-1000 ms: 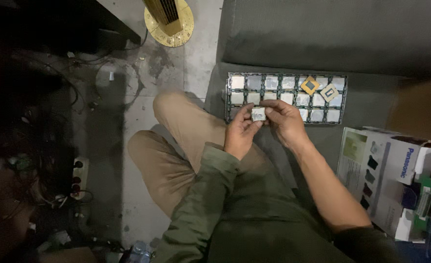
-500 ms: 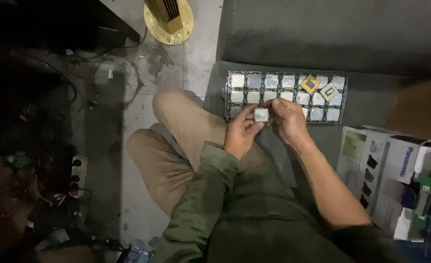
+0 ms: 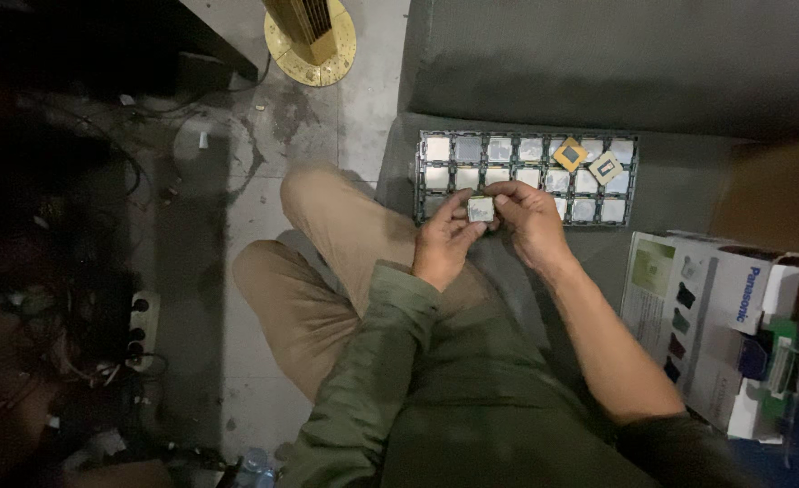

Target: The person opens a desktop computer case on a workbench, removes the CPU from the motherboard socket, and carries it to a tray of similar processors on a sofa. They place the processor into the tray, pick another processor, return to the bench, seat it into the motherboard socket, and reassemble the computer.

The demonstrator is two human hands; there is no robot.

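Observation:
I hold a small square silver processor chip (image 3: 481, 209) between the fingertips of both hands, just above the near edge of a black tray (image 3: 423, 185). My left hand (image 3: 443, 242) pinches its left side and my right hand (image 3: 530, 220) pinches its right side. The tray lies on a grey cushion (image 3: 688, 181) and holds several silver chips in rows. Two loose chips (image 3: 587, 160) with gold undersides lie tilted on top of the tray at its far right.
My bent legs in tan trousers (image 3: 327, 262) rest on a stained concrete floor. Cardboard boxes (image 3: 733, 316) stand at the right. A round brass stand base (image 3: 309, 41) is at the top. A power strip (image 3: 139, 330) and tangled cables lie at the left.
Both hands with the chip have shifted slightly toward the tray; the chip stays pinched between them. Nothing else has moved.

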